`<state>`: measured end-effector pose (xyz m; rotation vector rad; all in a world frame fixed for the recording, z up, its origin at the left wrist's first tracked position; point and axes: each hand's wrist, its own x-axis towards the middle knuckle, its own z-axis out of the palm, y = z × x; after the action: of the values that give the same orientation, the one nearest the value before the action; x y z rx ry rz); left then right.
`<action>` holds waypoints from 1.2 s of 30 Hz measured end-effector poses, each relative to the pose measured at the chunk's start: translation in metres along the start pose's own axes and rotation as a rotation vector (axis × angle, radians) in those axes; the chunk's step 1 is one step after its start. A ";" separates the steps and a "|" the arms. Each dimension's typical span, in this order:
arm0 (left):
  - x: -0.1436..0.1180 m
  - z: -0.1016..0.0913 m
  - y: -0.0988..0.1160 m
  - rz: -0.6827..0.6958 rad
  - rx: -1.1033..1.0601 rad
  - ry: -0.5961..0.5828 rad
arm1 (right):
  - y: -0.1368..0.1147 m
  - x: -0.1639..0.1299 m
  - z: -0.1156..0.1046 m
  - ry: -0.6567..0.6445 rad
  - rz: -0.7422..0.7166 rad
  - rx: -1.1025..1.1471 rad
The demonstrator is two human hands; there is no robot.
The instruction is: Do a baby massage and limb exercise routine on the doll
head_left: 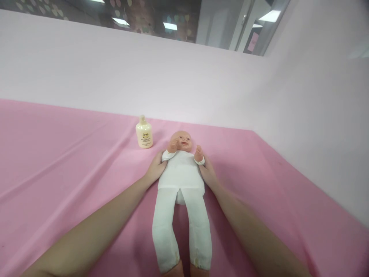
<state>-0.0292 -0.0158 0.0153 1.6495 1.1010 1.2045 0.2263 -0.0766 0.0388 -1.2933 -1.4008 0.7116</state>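
Note:
A baby doll (181, 171) in a white cloth suit lies on its back on the pink cloth (115, 173), head away from me and feet toward me. My left hand (157, 166) grips the doll's upper side under its raised arm, the thumb showing at the front. On the other side my right hand (206, 171) holds it in the same way, thumb by the sleeve. The remaining fingers of both hands are hidden behind the doll. Both doll forearms point up, the left-hand one beside its face.
A pale yellow lotion bottle (144, 134) with a printed label stands upright on the cloth, left of the doll's head. Behind the table rises a white wall (129, 73) with a window (173, 19) above. Another white wall (325, 115) runs along the right edge.

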 end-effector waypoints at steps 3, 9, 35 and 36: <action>0.001 0.000 -0.002 -0.013 -0.001 0.005 | 0.000 0.000 0.000 -0.005 -0.018 -0.015; 0.000 0.000 -0.001 -0.001 0.011 -0.007 | 0.000 0.000 0.000 -0.004 -0.017 -0.020; 0.002 0.000 -0.002 -0.015 0.003 -0.007 | 0.009 0.003 -0.001 0.010 -0.016 -0.026; 0.002 0.000 -0.001 -0.019 0.006 -0.009 | 0.008 0.003 -0.001 0.013 -0.015 -0.028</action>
<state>-0.0294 -0.0137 0.0146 1.6434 1.1133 1.1822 0.2302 -0.0726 0.0328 -1.3063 -1.4130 0.6746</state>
